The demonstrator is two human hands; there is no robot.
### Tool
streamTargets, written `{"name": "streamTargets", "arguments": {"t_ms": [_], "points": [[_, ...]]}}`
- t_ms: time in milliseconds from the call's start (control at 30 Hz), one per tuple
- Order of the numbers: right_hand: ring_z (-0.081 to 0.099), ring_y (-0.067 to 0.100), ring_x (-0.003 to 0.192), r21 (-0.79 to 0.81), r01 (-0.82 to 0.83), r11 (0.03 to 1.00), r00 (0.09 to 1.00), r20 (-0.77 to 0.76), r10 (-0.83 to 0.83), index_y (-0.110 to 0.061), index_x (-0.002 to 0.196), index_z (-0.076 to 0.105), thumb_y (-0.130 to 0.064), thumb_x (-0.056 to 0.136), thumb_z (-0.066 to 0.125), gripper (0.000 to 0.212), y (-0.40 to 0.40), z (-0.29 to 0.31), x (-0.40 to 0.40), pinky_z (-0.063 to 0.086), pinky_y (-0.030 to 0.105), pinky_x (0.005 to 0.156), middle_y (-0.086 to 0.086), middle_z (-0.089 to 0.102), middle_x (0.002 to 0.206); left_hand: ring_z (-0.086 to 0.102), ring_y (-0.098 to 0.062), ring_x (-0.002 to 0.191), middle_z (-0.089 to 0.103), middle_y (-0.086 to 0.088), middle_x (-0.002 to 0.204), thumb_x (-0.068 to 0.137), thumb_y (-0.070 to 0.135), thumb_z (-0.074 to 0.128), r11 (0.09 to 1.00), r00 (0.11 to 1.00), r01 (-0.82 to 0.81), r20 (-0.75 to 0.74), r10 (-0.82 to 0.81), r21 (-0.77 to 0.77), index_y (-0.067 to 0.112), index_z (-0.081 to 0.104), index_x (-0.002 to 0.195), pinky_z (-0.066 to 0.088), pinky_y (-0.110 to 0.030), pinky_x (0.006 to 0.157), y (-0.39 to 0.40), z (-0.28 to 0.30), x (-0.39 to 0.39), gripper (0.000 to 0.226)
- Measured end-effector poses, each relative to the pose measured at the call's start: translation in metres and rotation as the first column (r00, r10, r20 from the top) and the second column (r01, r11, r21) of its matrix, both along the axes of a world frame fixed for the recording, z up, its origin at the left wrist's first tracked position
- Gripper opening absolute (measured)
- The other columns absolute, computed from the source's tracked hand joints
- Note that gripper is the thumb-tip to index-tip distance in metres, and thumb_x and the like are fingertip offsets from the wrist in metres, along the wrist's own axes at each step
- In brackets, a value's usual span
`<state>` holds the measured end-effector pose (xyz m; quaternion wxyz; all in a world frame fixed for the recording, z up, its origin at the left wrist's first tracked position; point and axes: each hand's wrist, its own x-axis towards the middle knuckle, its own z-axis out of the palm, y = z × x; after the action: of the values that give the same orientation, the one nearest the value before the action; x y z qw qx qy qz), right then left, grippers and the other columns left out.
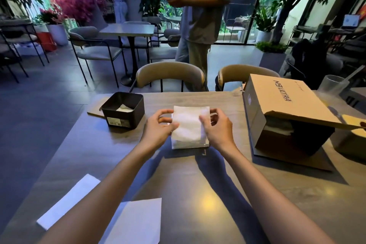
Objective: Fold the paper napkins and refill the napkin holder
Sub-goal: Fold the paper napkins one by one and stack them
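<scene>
Stack of white paper napkins (189, 127) mid-table (198, 184), left hand (161, 125) and right hand (217, 128) pinching its top napkin from either side, black napkin holder (123, 109) just left, open cardboard box (281, 109) right, two flat napkins (136, 222) near the front edge

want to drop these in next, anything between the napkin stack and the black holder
Nothing visible: bare table lies between the napkin stack, gripped by left hand and right hand, and the open-topped black holder to its left.
</scene>
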<state>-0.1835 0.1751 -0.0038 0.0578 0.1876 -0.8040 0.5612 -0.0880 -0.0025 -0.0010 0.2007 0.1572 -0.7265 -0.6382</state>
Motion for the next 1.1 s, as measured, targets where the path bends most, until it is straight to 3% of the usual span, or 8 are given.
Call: {"name": "streamTargets", "arguments": {"t_ms": [133, 467, 600, 667, 733, 933, 1033, 1100], "points": [[0.061, -0.001, 0.082, 0.029, -0.018, 0.999, 1.0, -0.002, 0.018, -0.034, 0.1, 0.056, -0.028, 0.092, 0.071, 0.017, -0.016, -0.004, -0.023, 0.045, 0.013, 0.066, -0.018, 0.063, 0.089, 0.067, -0.009, 0.096, 0.068, 0.006, 0.104, 0.085, 0.013, 0.077, 0.988, 0.998, -0.042, 0.038, 0.048, -0.148, 0.035, 0.061, 0.118, 0.058, -0.025, 0.072, -0.017, -0.013, -0.029, 0.043], [0.057, 0.026, 0.1, 0.39, 0.081, 0.917, 0.985, -0.171, -0.014, -0.019, 0.116, 0.06, -0.027, 0.09, 0.071, 0.03, -0.026, -0.034, -0.042, 0.05, 0.041, 0.087, 0.005, 0.061, 0.104, 0.063, -0.013, 0.082, 0.048, 0.0, 0.123, 0.084, 0.019, 0.073, 0.89, 0.99, -0.023, 0.116, 0.085, -0.456, 0.04, 0.054, 0.129, 0.054, -0.032, 0.082, -0.02, -0.049, -0.038, 0.053], [0.055, 0.026, 0.113, 0.451, 0.145, 0.88, 0.917, -0.395, 0.052, -0.022, 0.127, 0.064, -0.029, 0.097, 0.061, 0.031, -0.024, -0.036, -0.039, 0.041, 0.04, 0.095, 0.003, 0.064, 0.119, 0.05, -0.022, 0.118, 0.041, 0.002, 0.138, 0.097, 0.036, 0.057, 0.656, 0.99, 0.054, 0.128, 0.065, -0.752, 0.038, 0.058, 0.132, 0.034, -0.037, 0.098, -0.012, -0.043, -0.029, 0.034], [0.051, 0.023, 0.122, 0.564, 0.118, 0.818, 0.928, -0.356, 0.112, -0.028, 0.122, 0.068, -0.035, 0.102, 0.052, 0.027, -0.023, -0.036, -0.039, 0.03, 0.039, 0.097, -0.004, 0.067, 0.123, 0.036, -0.021, 0.129, 0.04, 0.008, 0.148, 0.101, 0.052, 0.042, 0.487, 0.97, 0.153, 0.225, 0.092, -0.86, 0.041, 0.053, 0.137, 0.021, -0.036, 0.095, -0.009, -0.042, -0.026, 0.039], [0.044, 0.019, 0.132, 0.657, 0.053, 0.752, 0.956, -0.251, 0.152, -0.032, 0.127, 0.066, -0.041, 0.104, 0.044, 0.032, -0.02, -0.036, -0.038, 0.023, 0.038, 0.099, -0.01, 0.064, 0.131, 0.03, -0.021, 0.131, 0.039, 0.01, 0.151, 0.1, 0.06, 0.035, 0.438, 0.946, 0.23, 0.305, 0.107, -0.869, 0.042, 0.047, 0.142, 0.02, -0.039, 0.096, -0.008, -0.04, -0.023, 0.047], [0.048, 0.022, 0.128, 0.551, 0.064, 0.832, 0.903, -0.387, 0.187, -0.026, 0.134, 0.06, -0.039, 0.102, 0.054, 0.036, -0.014, -0.016, -0.007, 0.029, 0.04, 0.099, 0.0, 0.059, 0.134, 0.047, -0.018, 0.121, 0.055, 0.005, 0.129, 0.096, 0.056, 0.051, 0.576, 0.958, 0.186, 0.277, 0.073, -0.796, 0.034, 0.061, 0.126, 0.031, -0.038, 0.098, -0.002, -0.015, 0.006, 0.038], [0.05, 0.024, 0.126, 0.52, 0.027, 0.854, 0.872, -0.43, 0.235, -0.024, 0.13, 0.064, -0.036, 0.098, 0.06, 0.035, -0.021, -0.006, 0.031, 0.031, 0.043, 0.1, 0.003, 0.06, 0.132, 0.063, -0.002, 0.084, 0.068, 0.014, 0.09, 0.09, 0.05, 0.067, 0.739, 0.923, 0.369, 0.313, -0.223, -0.563, 0.032, 0.07, 0.094, 0.048, -0.024, 0.073, -0.022, -0.003, 0.049, 0.019], [0.049, 0.025, 0.128, 0.524, -0.035, 0.851, 0.864, -0.412, 0.288, -0.023, 0.125, 0.067, -0.036, 0.096, 0.063, 0.032, -0.028, -0.002, 0.057, 0.031, 0.044, 0.103, 0.003, 0.061, 0.13, 0.064, 0.001, 0.08, 0.07, 0.017, 0.085, 0.081, 0.05, 0.077, 0.71, 0.814, 0.564, 0.427, -0.393, -0.422, 0.033, 0.071, 0.087, 0.052, -0.019, 0.07, -0.033, -0.001, 0.083, 0.018]]}}
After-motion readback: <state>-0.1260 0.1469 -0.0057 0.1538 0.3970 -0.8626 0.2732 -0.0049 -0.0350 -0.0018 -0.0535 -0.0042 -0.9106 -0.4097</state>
